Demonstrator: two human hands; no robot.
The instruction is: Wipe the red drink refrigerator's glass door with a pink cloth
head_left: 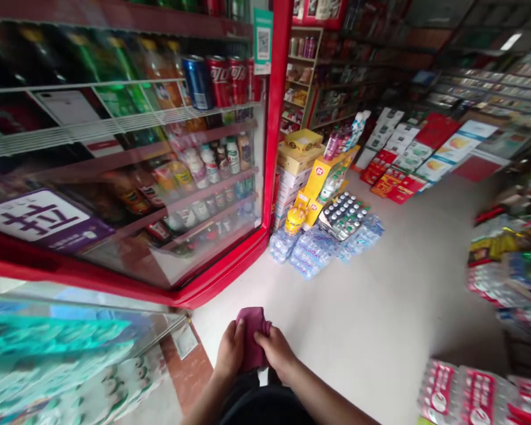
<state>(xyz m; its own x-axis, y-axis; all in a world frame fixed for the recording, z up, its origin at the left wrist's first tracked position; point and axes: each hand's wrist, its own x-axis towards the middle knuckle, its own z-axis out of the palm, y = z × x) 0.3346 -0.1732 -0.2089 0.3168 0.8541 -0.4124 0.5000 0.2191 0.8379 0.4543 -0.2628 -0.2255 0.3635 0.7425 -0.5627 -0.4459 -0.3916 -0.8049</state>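
A folded maroon cloth [253,342] is held in front of my body, low in the middle of the head view. My left hand [230,348] grips its left edge, thumb on top. On the other side, my right hand [278,349] pinches the cloth's right edge, its thumb resting on the upper face. The fingers beneath the cloth are hidden. Closest to both hands stands a red-framed glass-door drinks fridge [230,277], ahead and to the left. Behind its glass are shelves of bottles and cans.
Shrink-wrapped water bottles [312,251] and a tray of dark bottles [344,215] sit on the pale floor [363,319] past the fridge corner. Stacked cartons [425,150] stand farther back. Red-labelled bottle packs [460,392] lie at lower right, teal-wrapped packs [57,336] at lower left.
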